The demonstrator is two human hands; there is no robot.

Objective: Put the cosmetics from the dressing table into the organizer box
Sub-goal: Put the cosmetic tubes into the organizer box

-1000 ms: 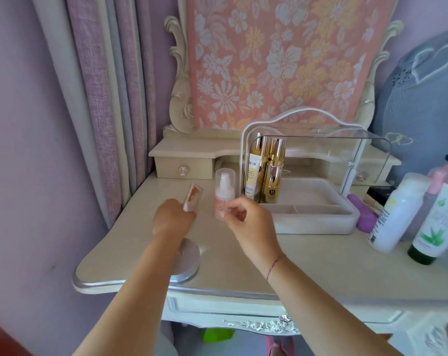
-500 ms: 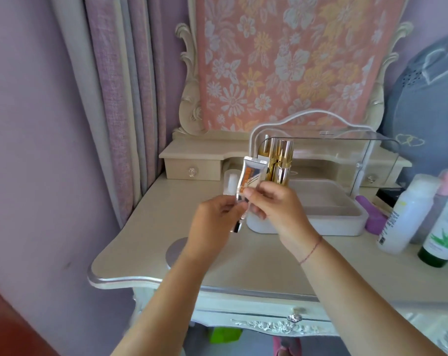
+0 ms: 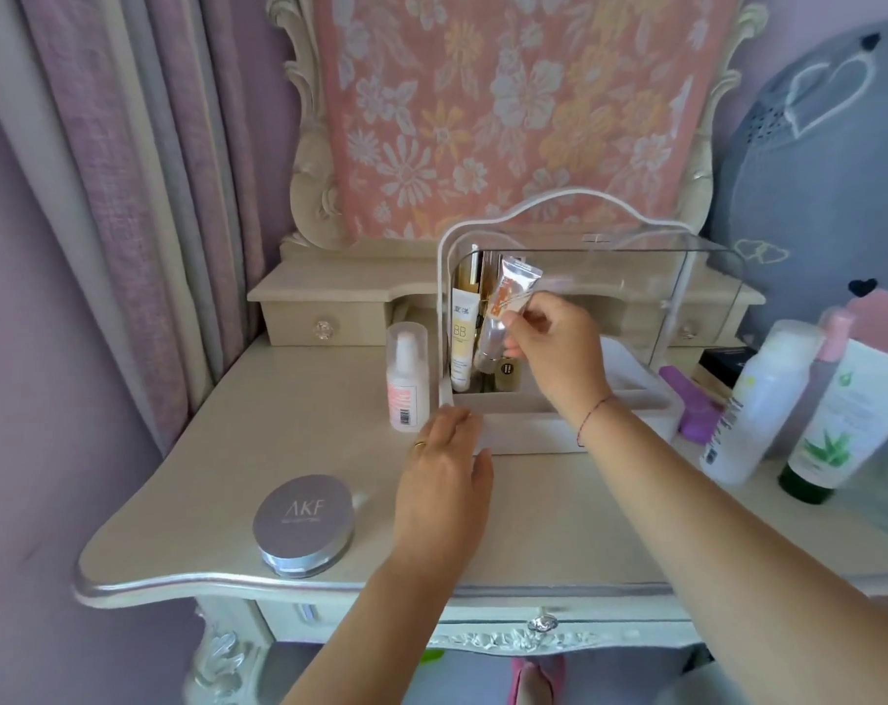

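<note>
In the back left part of the box (image 3: pixel 533 432), the right hand (image 3: pixel 549 343) now pinches a shiny tube (image 3: pixel 509 290) with orange print. Half a second ago both hands held this tube in front of the box. Now the left hand (image 3: pixel 444 480) has let go. It lies flat, with straight fingers, on the counter (image 3: pixel 228 450), and its fingertips touch the box's front left corner. I think it is keeping the box from sliding.

The tube leans a little, with its cap end down. It is just beside the cream tube (image 3: pixel 463 343) marked BB and in front of the gold bottle (image 3: pixel 505 371). I cannot tell if its cap touches the bottom of the box yet. The clear lid (image 3: pixel 635 277) stands open above it.

So this tube is nearly put away. The right hand only needs to set it down and let go. It should go gently, because a bump could tip over the tall things next to it.

More things wait outside the box. A little spray bottle (image 3: pixel 406 379) stands just left of it, near the left hand. A round flat case (image 3: pixel 303 521) lies by the counter's front edge. A white bottle (image 3: pixel 757 399) and a tube with a green leaf (image 3: pixel 838 424) stand at the right. The job looks less than half done.
</note>
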